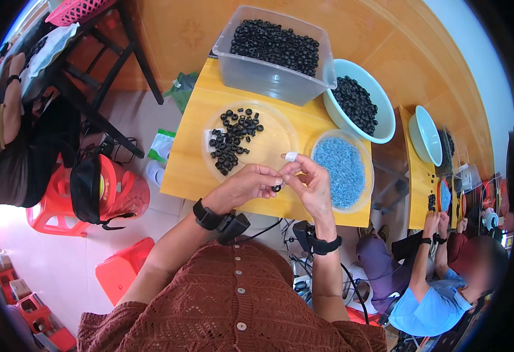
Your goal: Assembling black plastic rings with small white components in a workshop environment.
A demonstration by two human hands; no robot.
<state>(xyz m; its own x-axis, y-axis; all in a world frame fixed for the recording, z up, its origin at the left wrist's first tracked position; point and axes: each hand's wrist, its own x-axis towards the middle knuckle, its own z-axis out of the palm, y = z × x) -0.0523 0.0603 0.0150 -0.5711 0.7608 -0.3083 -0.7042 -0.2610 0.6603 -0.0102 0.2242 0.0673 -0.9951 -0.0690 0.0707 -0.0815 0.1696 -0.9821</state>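
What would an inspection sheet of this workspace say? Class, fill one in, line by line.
Surface: small yellow table.
Job's things: black ring pinched between both hands; clear plate of black rings; plate of blue bits; clear tub and pale bowl of black rings.
Clutter: green bag by the table.
Hands: left hand and right hand meet on the ring; taped fingertip.
Cables: black leads from wrist devices.
Surroundings: red stools; a co-worker at a second table.

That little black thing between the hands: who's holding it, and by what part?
Both hands, left hand and right hand, pinch the small black ring by its rim with their fingertips.
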